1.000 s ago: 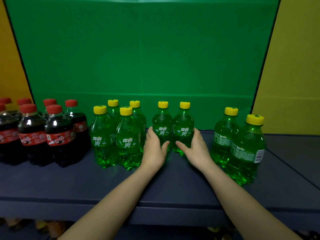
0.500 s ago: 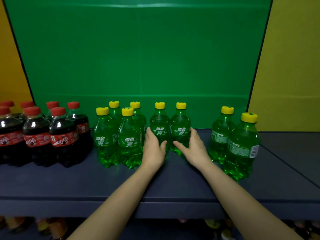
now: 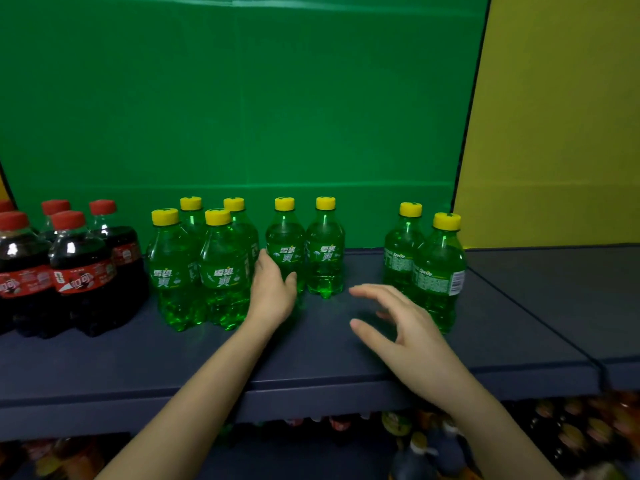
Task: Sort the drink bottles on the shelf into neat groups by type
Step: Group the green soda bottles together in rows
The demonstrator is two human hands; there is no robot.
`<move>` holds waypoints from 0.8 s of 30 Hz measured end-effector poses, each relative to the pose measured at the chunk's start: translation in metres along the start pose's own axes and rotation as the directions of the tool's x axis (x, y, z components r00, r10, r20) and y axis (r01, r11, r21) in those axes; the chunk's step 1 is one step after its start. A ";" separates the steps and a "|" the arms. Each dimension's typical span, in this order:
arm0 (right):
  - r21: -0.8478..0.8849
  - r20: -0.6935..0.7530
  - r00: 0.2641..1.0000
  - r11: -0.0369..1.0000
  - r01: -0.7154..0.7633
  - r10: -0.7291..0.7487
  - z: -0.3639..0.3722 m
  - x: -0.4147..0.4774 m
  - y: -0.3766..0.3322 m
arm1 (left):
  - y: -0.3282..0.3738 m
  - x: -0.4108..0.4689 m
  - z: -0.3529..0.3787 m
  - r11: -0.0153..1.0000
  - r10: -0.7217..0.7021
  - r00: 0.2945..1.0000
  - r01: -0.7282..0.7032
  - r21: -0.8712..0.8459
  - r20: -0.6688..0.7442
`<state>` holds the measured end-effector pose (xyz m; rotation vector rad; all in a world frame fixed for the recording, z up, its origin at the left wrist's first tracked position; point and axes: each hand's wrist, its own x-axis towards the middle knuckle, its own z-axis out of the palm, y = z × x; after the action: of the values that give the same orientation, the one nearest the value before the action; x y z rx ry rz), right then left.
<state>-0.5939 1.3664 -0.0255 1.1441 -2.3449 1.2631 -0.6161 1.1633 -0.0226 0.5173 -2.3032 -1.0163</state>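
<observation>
Our left hand [image 3: 273, 292] curls round the green plastic yellow-capped bottle [image 3: 285, 247] at the left of the middle pair, thumb in front, likely to slide it toward the cluster of four matching green bottles [image 3: 204, 271] just beside it; our right hand [image 3: 398, 327] hangs over the dark blue shelf [image 3: 311, 355], fingers spread, holding nothing, near the two Sprite-labelled green bottles [image 3: 426, 271]; the red-capped dark cola bottles [image 3: 79, 271] stand grouped at the far left.

Single head-worn camera, close to the shelf [image 3: 311, 351], faces forward and slightly down; left hand [image 3: 272, 296] gripping a bottle [image 3: 285, 242] sits mid-frame.
</observation>
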 end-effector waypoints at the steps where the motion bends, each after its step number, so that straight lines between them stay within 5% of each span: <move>1: 0.019 -0.009 1.000 1.000 0.010 -0.010 -0.005 -0.008 -0.003 | 0.001 0.000 0.000 1.000 -0.003 1.000 0.003 -0.002 -0.005; 12: 0.104 -0.170 0.985 0.993 0.051 -0.032 -0.028 -0.034 -0.005 | 0.008 -0.002 -0.004 0.998 -0.049 0.998 0.050 -0.028 0.030; 18: 0.018 -0.520 0.851 0.995 0.103 -0.078 -0.043 -0.031 0.009 | 0.008 -0.007 0.000 0.997 -0.061 0.992 0.056 -0.053 -0.109; 24: 0.078 -0.620 0.782 0.997 -0.028 0.070 -0.050 -0.026 0.034 | 0.005 -0.009 0.001 0.999 -0.028 0.993 0.032 0.037 -0.119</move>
<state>-0.6086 1.4297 -0.0297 0.5425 -1.8450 1.4625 -0.6104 1.1724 -0.0224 0.6131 -2.2205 -0.9309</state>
